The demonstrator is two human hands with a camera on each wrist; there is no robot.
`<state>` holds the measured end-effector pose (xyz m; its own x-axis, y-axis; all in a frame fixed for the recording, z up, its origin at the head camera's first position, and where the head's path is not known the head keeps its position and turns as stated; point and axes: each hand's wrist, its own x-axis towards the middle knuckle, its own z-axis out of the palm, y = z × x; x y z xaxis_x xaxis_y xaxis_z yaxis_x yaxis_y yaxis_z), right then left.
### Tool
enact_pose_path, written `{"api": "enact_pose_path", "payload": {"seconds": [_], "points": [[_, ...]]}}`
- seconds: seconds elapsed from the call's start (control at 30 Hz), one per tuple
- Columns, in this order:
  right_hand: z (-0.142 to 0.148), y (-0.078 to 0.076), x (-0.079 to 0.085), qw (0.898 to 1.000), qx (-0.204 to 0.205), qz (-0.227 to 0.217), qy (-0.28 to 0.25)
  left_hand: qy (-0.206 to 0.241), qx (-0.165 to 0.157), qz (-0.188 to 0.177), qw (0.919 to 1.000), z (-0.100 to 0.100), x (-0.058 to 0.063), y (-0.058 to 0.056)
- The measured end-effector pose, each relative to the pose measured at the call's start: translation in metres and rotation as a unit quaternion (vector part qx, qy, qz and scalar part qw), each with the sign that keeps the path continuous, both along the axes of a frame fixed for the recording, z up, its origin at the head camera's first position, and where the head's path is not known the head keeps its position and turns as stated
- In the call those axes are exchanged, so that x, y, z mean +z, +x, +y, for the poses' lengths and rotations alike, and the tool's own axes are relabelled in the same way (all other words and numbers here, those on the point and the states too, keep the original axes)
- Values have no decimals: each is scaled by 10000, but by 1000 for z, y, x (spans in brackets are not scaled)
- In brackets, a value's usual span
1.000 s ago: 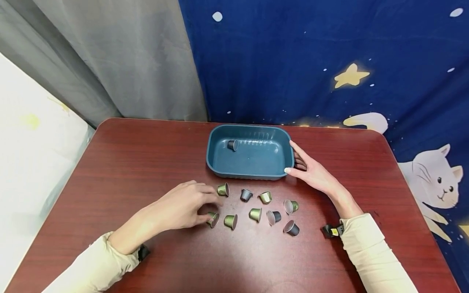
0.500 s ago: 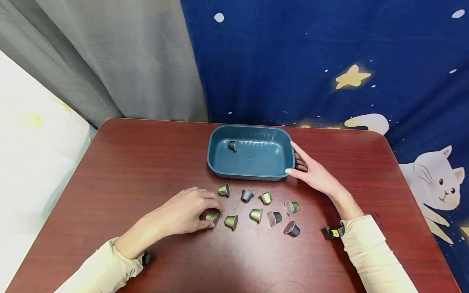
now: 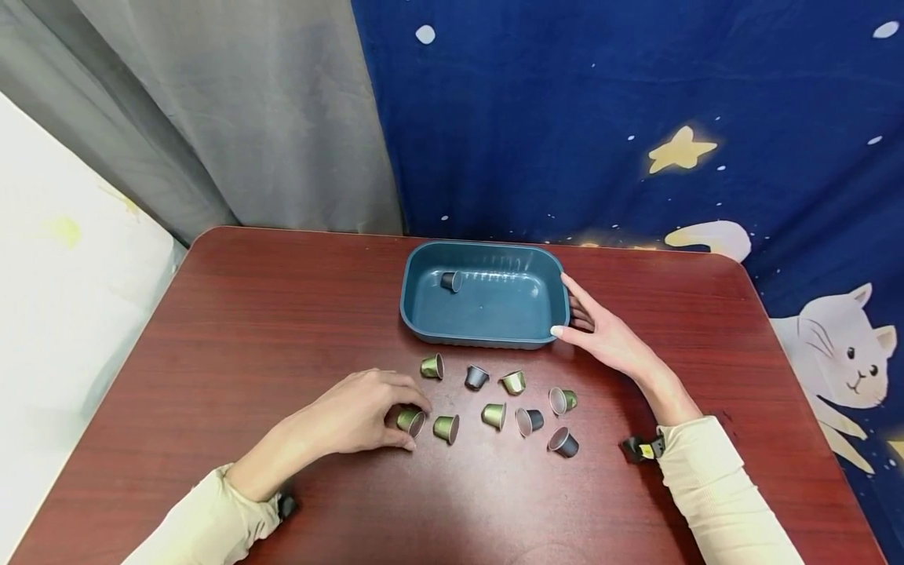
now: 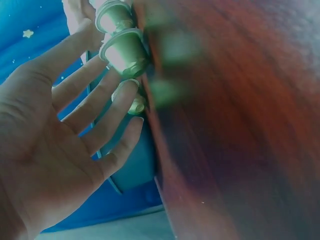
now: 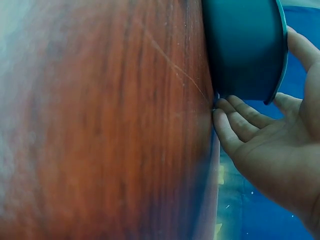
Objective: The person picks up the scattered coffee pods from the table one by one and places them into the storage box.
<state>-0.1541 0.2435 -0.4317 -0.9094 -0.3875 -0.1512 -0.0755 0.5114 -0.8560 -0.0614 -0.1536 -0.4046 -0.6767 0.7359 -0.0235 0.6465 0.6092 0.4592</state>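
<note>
The reddish-brown wooden table point(image 3: 282, 314) was cropped along its near edge. Near its far edge, a teal rectangular plastic tub point(image 3: 487, 340) partly hid the right hand point(image 3: 610, 336); whether the left hand point(image 3: 356, 408) touched the leftmost green cup-shaped metallic capsule point(image 3: 407, 421) seemed unclear.

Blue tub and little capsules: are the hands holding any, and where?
The right hand holds the blue tub by its right end. The left hand has a green capsule between thumb and fingers, but I see no grip on it.
</note>
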Motion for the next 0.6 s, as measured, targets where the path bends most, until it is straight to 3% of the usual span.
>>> {"api": "enact_pose_path", "payload": {"seconds": [0.13, 0.6], "points": [[0, 0, -1, 10000, -7, -21, -6, 159, 27, -95, 9998, -2, -6, -1], [0, 0, 0, 10000, -17, 20, -2, 424, 124, 199, 9988, -6, -21, 0]]}}
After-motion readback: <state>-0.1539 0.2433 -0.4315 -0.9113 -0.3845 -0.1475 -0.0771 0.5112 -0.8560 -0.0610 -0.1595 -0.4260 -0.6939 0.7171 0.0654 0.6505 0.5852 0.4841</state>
